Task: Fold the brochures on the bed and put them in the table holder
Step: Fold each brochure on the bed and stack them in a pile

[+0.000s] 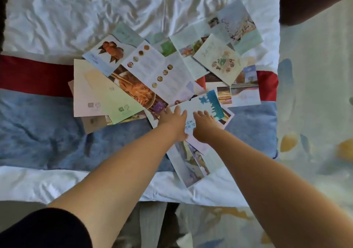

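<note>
Several unfolded brochures lie spread in an overlapping fan across the bed (57, 28). A white brochure with a blue skyline print (208, 102) sits at the near middle of the pile. My left hand (174, 122) presses flat on its left part, fingers straight. My right hand (205, 125) lies flat on the same sheet just to the right. A large brochure with a noodle photo (137, 87) lies to the left of my hands. Another long brochure (191, 163) reaches toward the bed's near edge under my wrists. No table holder is in view.
The bed has white sheets, a red band (32, 74) and a blue blanket (47, 133). Its right edge borders a pale patterned floor (315, 114). A dark object (305, 1) sits at the top right corner.
</note>
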Demonstrator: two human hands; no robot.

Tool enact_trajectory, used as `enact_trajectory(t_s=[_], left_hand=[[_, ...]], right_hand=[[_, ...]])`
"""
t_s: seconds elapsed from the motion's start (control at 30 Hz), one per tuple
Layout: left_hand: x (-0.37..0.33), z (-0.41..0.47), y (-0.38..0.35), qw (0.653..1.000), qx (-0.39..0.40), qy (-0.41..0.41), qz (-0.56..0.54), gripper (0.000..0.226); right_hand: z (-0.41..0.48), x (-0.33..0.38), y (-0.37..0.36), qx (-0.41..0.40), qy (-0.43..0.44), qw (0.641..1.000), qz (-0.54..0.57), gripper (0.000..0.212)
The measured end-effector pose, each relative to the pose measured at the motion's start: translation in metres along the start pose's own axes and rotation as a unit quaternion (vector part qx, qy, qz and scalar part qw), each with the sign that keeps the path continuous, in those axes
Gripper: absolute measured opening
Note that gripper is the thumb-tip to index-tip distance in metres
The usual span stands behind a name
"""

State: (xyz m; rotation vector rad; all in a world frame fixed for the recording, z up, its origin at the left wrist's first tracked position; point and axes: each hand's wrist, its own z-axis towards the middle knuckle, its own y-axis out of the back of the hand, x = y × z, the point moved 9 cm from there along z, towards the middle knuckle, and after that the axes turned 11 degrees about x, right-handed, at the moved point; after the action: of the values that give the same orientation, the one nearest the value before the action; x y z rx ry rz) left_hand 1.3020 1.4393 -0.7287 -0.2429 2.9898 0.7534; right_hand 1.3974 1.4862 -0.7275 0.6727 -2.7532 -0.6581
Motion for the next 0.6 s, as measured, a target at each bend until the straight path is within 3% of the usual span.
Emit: enact_trajectory(t_s=[0.13,0.3,0.47,0.53,0.6], left_hand=[[-0.006,0.050,-0.027,1.000,-0.016,0.015,0.002,0.117],[-0.015,0.081,-0.036,0.998,-0.052,0.018,-0.005,0.122],[-0.008,0.090,-0.025,0.997,-0.079,-0.004,0.012,0.123],[0.005,0.091,-0.017,0.995,-0.082,-0.013,0.049,0.119],[0.025,0.091,-0.002,0.990,-0.086,-0.002,0.108,0.113]], right_hand=[[0.028,-0.023,-0.039,-0.006,-0.006,1.000,0.026,0.071],[0.046,-0.042,-0.039,-0.121,0.056,0.991,0.027,0.070],[0.059,-0.058,-0.008,-0.178,0.036,0.982,0.044,0.047],[0.065,-0.058,0.001,-0.192,0.038,0.981,0.012,0.034],[0.071,-0.056,0.007,-0.188,0.048,0.981,-0.014,0.034]])
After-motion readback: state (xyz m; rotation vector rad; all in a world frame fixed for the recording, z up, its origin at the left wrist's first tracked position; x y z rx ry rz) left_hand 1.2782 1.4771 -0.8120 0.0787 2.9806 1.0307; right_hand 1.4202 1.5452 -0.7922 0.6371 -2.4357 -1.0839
